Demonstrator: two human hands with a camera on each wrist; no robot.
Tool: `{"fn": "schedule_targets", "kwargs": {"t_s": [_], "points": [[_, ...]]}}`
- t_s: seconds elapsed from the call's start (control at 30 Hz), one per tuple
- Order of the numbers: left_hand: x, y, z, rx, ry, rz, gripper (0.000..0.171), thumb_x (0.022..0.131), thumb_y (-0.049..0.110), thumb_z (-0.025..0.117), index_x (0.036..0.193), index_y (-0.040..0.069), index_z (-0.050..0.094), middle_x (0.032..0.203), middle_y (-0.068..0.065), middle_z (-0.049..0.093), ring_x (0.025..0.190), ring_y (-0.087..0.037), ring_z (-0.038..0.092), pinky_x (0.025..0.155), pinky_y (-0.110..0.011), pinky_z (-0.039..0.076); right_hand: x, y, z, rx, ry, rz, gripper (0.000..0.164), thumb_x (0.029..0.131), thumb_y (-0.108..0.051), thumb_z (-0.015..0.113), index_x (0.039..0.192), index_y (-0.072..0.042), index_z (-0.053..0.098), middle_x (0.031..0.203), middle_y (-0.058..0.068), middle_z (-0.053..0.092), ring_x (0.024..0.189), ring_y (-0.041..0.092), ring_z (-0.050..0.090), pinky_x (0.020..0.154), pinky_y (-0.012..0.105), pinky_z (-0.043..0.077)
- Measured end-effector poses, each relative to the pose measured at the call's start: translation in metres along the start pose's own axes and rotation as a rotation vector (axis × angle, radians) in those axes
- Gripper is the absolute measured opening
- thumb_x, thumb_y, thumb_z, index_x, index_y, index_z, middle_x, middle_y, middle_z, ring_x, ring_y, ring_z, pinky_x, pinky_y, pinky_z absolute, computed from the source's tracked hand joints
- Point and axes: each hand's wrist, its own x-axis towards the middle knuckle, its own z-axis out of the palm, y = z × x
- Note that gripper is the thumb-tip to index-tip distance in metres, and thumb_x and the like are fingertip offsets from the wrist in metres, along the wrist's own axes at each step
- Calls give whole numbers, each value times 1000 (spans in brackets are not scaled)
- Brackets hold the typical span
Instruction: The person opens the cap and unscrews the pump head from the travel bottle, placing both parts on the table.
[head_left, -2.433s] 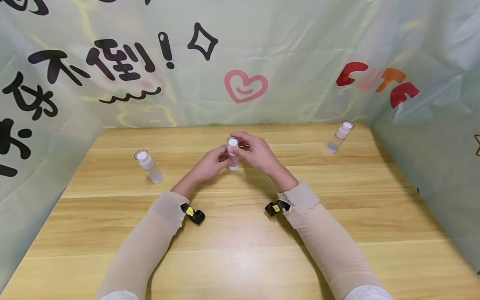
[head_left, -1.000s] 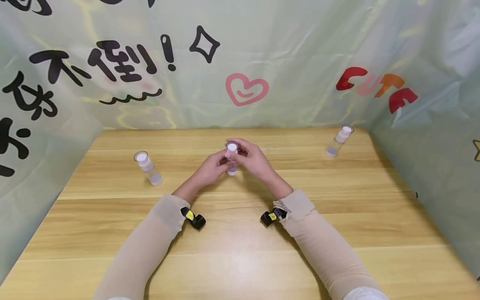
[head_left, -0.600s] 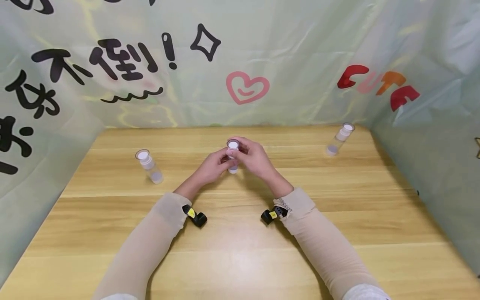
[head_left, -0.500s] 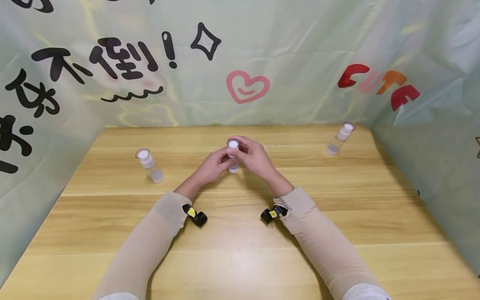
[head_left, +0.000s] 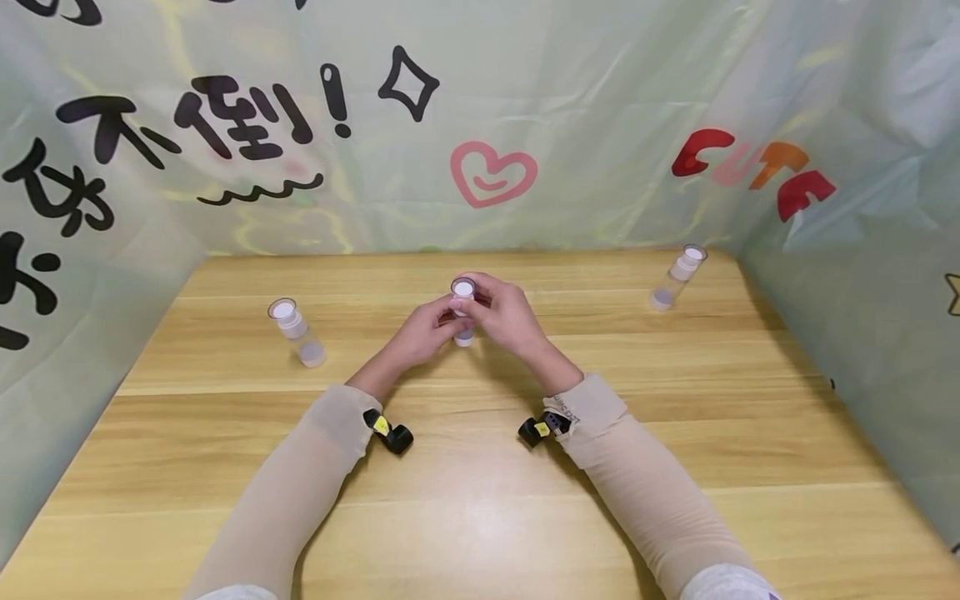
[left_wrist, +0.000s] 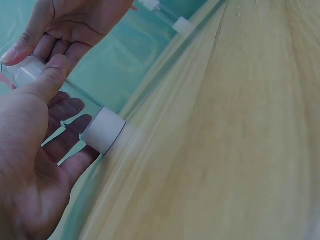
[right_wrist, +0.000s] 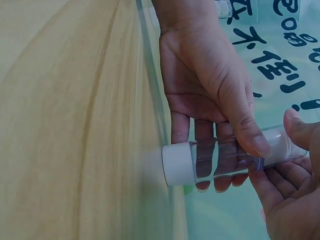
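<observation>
Between both hands, at the middle back of the table, stands a clear pump bottle (head_left: 464, 337) with a white base and a white top under a clear cap. My left hand (head_left: 422, 335) grips its clear body, thumb on the near side and fingers behind. Higher up, my right hand (head_left: 512, 315) pinches the capped top between thumb and fingers. In the left wrist view the bottle's white base (left_wrist: 104, 130) is right at the tabletop. The right wrist view shows the left fingers through the clear wall (right_wrist: 220, 155).
A similar bottle (head_left: 298, 335) stands to the left on the wooden table (head_left: 480, 500), another bottle (head_left: 677, 279) at the back right. A printed fabric backdrop (head_left: 585, 100) encloses the back and both sides. Each sleeved wrist carries a small black camera (head_left: 396, 437).
Since the earliest frame, the right wrist has shifted slightly inward and the left hand sits closer to the right. Both hands keep hold of the bottle; in the last half second little differs.
</observation>
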Motion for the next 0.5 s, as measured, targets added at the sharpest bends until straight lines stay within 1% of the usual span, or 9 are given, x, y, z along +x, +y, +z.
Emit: {"fn": "schedule_targets", "kwargs": {"t_s": [0.13, 0.33, 0.5], "points": [[-1, -1, -1, 0, 5, -8, 36, 98, 26, 62, 131, 11, 59, 129, -11, 61, 115, -26, 59, 96, -37, 51, 0, -2, 3, -45, 26, 0, 32, 92, -20, 70, 119, -4, 65, 112, 12, 69, 105, 21, 66, 88, 28, 54], [-2, -3, -2, -12, 7, -21, 35, 98, 25, 63, 129, 10, 61, 128, -10, 62, 114, -25, 60, 96, -38, 51, -1, -4, 8, -87, 52, 21, 32, 92, -23, 71, 119, -7, 66, 112, 10, 70, 104, 20, 67, 87, 27, 55], [-1, -3, -2, -25, 0, -16, 37, 97, 27, 64, 130, 11, 61, 129, -9, 62, 115, -25, 59, 97, -37, 50, -2, -4, 8, -113, 77, 4, 32, 91, -25, 72, 118, -7, 67, 112, 10, 70, 103, 21, 67, 87, 28, 55]]}}
